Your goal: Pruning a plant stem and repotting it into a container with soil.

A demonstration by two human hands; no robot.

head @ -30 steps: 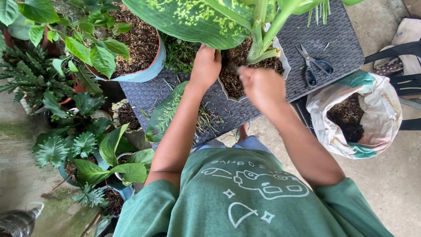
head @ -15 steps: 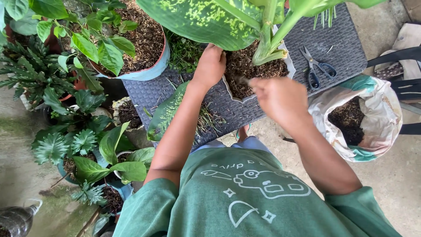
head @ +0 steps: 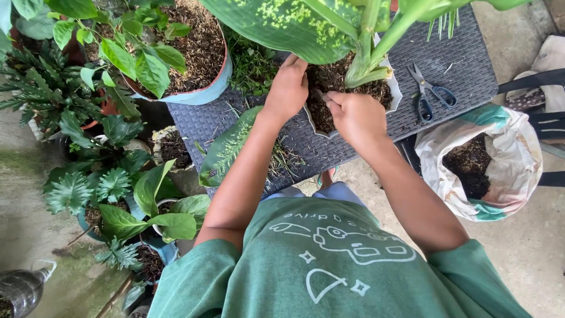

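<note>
We count two hands at one white pot (head: 395, 94), which stands on the dark woven table (head: 459, 65) toward its near edge. Our left hand (head: 287, 89) lies against the pot's left rim, fingers together and curled over the edge onto the brown potting mix (head: 329, 79). Our right hand (head: 355, 115) sits over the near side of the mix with fingers bunched; they seem to pinch something small and dark, but we cannot tell what. One thick green stem (head: 364, 56) rises from the mix, and one broad speckled leaf (head: 276, 23) spreads far over the pot.

To the right on the table lies one pair of scissors (head: 429, 91) with blue handles, blades closed, near the pot but apart from it. One long cut leaf (head: 226, 147) hangs over the table's near left edge beside loose grass clippings (head: 282, 159). One large round pot with a blue rim (head: 200, 94) stands at the far left of the table, filled with mix and a leafy plant.

On the concrete floor (head: 529, 247) to the right sits one open sack (head: 500, 159) holding dark soil. To the left, several potted plants (head: 118, 188) crowd the ground, too overlapped to count, and one clear plastic bottle (head: 23, 285) lies at the near left corner.
</note>
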